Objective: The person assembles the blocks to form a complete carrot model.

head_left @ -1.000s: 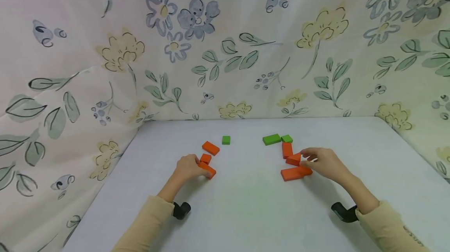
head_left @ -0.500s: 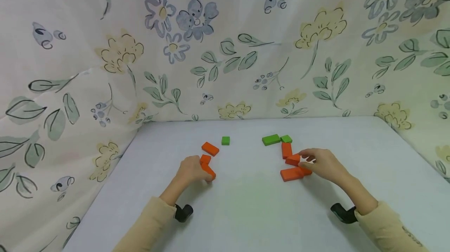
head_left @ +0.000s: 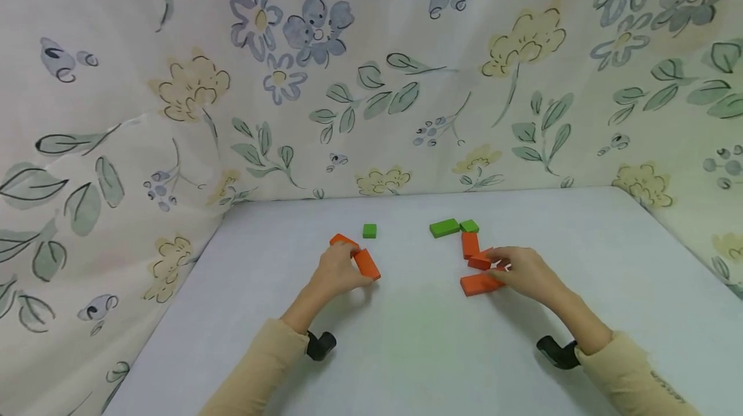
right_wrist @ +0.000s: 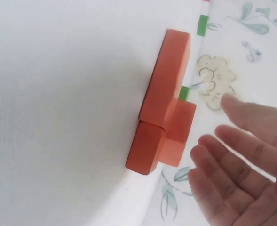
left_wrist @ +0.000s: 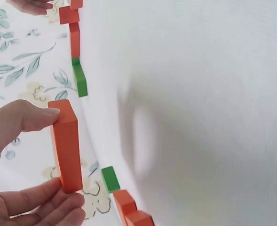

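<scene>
Thumb (left_wrist: 30, 115) and fingers (left_wrist: 35, 193) grip an orange block (left_wrist: 67, 146).

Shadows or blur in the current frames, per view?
Head: soft shadows on the white table below the left hand and right hand; left wrist: soft-edged shadow on the table, edges of the held orange block clear; right wrist: broad, faint shadow beside the long orange block, its edges clear too.

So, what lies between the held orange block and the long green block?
The head view shows only bare tabletop between the held orange block and the long green block.
</scene>
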{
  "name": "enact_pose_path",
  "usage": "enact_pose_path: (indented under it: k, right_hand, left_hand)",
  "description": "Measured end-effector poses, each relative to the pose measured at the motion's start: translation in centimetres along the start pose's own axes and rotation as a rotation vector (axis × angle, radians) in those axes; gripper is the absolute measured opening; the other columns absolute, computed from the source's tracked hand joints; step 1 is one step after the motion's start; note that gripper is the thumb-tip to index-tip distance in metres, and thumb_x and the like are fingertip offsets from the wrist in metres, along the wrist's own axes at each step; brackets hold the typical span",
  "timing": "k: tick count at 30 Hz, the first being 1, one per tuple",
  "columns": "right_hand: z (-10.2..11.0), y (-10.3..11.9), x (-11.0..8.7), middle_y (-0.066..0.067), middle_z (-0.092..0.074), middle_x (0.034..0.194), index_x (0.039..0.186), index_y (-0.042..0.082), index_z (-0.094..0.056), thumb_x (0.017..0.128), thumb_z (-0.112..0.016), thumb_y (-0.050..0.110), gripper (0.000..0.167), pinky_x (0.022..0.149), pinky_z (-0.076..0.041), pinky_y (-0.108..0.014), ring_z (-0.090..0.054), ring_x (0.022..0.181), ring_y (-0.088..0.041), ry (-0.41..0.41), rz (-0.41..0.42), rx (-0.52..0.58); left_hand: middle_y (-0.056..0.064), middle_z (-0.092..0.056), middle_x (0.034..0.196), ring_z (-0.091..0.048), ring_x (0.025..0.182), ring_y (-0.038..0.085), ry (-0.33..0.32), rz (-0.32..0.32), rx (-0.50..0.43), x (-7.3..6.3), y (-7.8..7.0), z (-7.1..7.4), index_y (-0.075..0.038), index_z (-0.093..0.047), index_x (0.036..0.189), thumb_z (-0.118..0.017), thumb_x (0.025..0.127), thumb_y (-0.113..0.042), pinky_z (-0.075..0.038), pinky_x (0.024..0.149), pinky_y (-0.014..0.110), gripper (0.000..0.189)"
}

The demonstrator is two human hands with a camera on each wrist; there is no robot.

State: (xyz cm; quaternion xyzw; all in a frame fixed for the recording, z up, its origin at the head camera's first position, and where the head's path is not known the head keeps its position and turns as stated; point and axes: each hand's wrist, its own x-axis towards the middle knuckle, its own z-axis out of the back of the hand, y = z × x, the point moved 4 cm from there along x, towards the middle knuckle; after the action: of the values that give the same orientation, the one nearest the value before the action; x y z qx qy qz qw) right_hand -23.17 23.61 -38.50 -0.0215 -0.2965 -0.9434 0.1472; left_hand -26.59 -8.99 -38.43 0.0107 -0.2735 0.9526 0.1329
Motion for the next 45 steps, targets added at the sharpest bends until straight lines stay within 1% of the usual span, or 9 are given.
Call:
enact_pose_path:
  k: [7,14,21,26,29,31,35,41,45]
  right_hand:
    - [-0.8,0.3,-0.2,-0.019,-0.068,0.097,0.108,-0.01,-0.067,0.082,-0.074,0.004,0.03,0.064,-0.055,-0.035,-0.062,0.082,-0.029,-0.06,-0.06,-0.03]
    - [-1.4,0.7,-0.5,-0.02,-0.066,0.096,0.109,-0.011,-0.065,0.083,-0.071,0.001,0.029,0.058,-0.05,-0.03,-0.054,0.075,-0.023,-0.073,-0.124,-0.008]
    - [-1.5,0.4,-0.5,-0.018,-0.067,0.086,0.101,-0.01,-0.067,0.08,-0.074,0.004,0.027,0.056,-0.049,-0.031,-0.055,0.071,-0.023,-0.137,-0.165,-0.074]
    - [-1.9,0.3,-0.4,-0.009,-0.059,0.07,0.092,-0.009,-0.065,0.082,-0.072,0.006,0.019,0.051,-0.045,-0.028,-0.051,0.06,-0.019,-0.075,-0.23,-0.09]
    - [-2.2,0.5,-0.3,-0.005,-0.052,0.065,0.086,-0.007,-0.062,0.083,-0.071,0.007,0.017,0.051,-0.041,-0.027,-0.048,0.056,-0.017,-0.03,-0.275,-0.104]
    - [-2.5,0.7,-0.2,-0.004,-0.049,0.062,0.08,-0.005,-0.059,0.084,-0.071,0.009,0.019,0.051,-0.04,-0.026,-0.047,0.055,-0.017,-0.016,-0.301,-0.115]
    - [-2.9,1.4,0.0,-0.004,-0.043,0.058,0.069,0.0,-0.051,0.084,-0.071,0.013,0.028,0.049,-0.036,-0.023,-0.044,0.051,-0.015,-0.004,-0.331,-0.139]
    - [-3.8,2.3,0.4,-0.006,-0.04,0.06,0.059,0.003,-0.051,0.082,-0.076,0.017,0.037,0.048,-0.034,-0.021,-0.042,0.049,-0.015,0.02,-0.295,-0.209]
    - [-4.1,2.7,0.5,-0.008,-0.042,0.065,0.064,0.0,-0.054,0.078,-0.081,0.019,0.035,0.051,-0.034,-0.024,-0.043,0.057,-0.018,0.009,-0.252,-0.209]
  left_hand:
    - [0.014,-0.061,0.108,-0.056,0.091,0.026,0.048,-0.075,0.035,0.9,-1.0,-1.8,0.003,-0.065,0.111,-0.086,0.07,-0.026,-0.05,0.079,0.039,0.054]
    - [0.011,-0.061,0.103,-0.055,0.087,0.023,0.11,-0.092,0.06,1.8,-1.1,-3.1,0.002,-0.065,0.112,-0.085,0.07,-0.025,-0.049,0.078,0.035,0.054]
    - [0.012,-0.06,0.103,-0.055,0.088,0.024,0.134,-0.126,0.053,2.1,-1.3,-3.9,0.005,-0.064,0.114,-0.082,0.07,-0.02,-0.049,0.08,0.037,0.053]
    - [0.012,-0.06,0.102,-0.055,0.087,0.022,0.115,-0.177,0.079,2.2,-1.1,-4.4,0.005,-0.065,0.113,-0.081,0.069,-0.019,-0.049,0.079,0.036,0.053]
    - [0.012,-0.061,0.104,-0.056,0.091,0.024,0.131,-0.167,0.058,2.3,-1.0,-4.3,0.004,-0.065,0.116,-0.084,0.07,-0.021,-0.049,0.081,0.037,0.056]
    - [0.013,-0.062,0.107,-0.057,0.095,0.026,0.157,-0.12,0.003,2.1,-1.3,-4.0,0.004,-0.064,0.119,-0.085,0.072,-0.021,-0.049,0.084,0.038,0.057]
    - [0.013,-0.062,0.109,-0.058,0.097,0.026,0.172,-0.074,-0.084,2.2,-1.0,-4.0,0.004,-0.065,0.119,-0.084,0.077,-0.021,-0.05,0.083,0.037,0.053]
    - [0.015,-0.063,0.112,-0.06,0.1,0.027,0.175,-0.094,-0.071,2.2,-0.9,-3.9,0.005,-0.066,0.117,-0.081,0.079,-0.017,-0.05,0.086,0.038,0.047]
    - [0.016,-0.064,0.111,-0.059,0.098,0.028,0.174,-0.107,-0.078,2.2,-0.9,-4.0,0.006,-0.066,0.117,-0.081,0.079,-0.015,-0.05,0.086,0.04,0.046]
